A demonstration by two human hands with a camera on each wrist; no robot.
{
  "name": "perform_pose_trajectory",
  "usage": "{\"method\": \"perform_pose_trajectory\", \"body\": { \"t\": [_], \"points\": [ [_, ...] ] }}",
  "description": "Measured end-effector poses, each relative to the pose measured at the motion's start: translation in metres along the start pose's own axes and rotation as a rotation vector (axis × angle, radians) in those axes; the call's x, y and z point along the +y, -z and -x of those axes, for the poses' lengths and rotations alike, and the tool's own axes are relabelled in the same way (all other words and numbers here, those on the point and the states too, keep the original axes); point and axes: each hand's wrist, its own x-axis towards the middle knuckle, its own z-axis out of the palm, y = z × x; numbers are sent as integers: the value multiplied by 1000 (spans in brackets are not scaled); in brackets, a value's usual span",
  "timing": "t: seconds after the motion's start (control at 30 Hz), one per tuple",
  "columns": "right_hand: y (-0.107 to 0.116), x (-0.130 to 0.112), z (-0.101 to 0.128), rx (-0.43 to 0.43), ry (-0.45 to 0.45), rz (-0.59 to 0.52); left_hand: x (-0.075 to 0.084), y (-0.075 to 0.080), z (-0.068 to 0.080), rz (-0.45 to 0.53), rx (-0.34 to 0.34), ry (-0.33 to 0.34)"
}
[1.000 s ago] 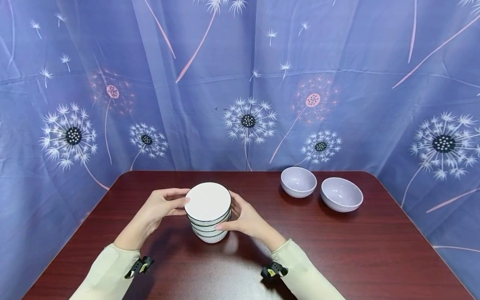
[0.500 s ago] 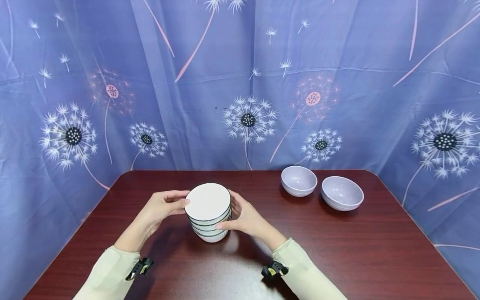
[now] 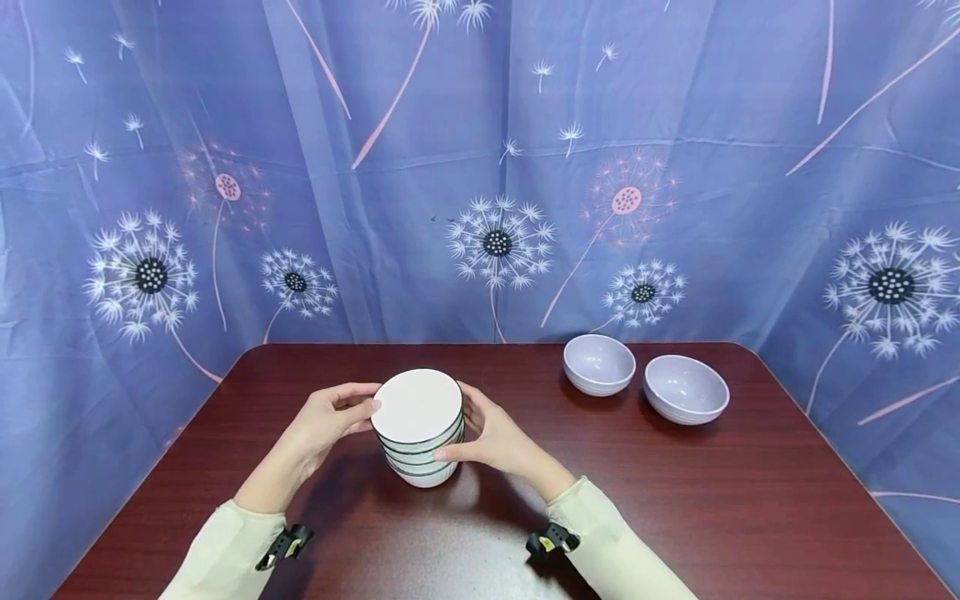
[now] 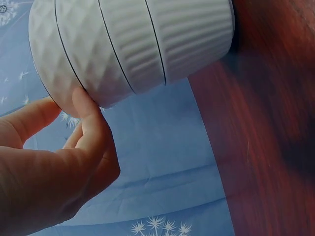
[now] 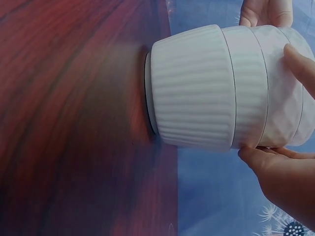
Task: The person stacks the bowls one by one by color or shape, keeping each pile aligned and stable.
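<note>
While a left hand (image 3: 321, 427) pinches the upper edge of a white bowl stack (image 3: 417, 410), a right hand (image 3: 497, 438) grips its other side — four bowls, nested upright on a dark red table (image 3: 750, 508). Farther right, a lilac bowl (image 3: 599, 367) and a second lilac bowl (image 3: 686, 390) sit just beside each other, unstacked; stacking, it appears, is done for the white ones only. Against half a second earlier, hands and bowls look unmoved.

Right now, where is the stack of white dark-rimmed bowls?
In the head view, the stack of white dark-rimmed bowls stands left of centre on the reddish-brown wood-grained table, between the left hand and right hand.
</note>
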Motion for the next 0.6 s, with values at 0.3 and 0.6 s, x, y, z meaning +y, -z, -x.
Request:
{"method": "perform_pose_trajectory", "body": {
  "t": [0.3, 0.6],
  "points": [
    [2, 2, -2, -19, 32, 4, 1, -4, 3, -17, 31, 6],
    [4, -2, 0, -26, 17, 39, 2, -7, 6, -21, 38, 4]
  ]
}}
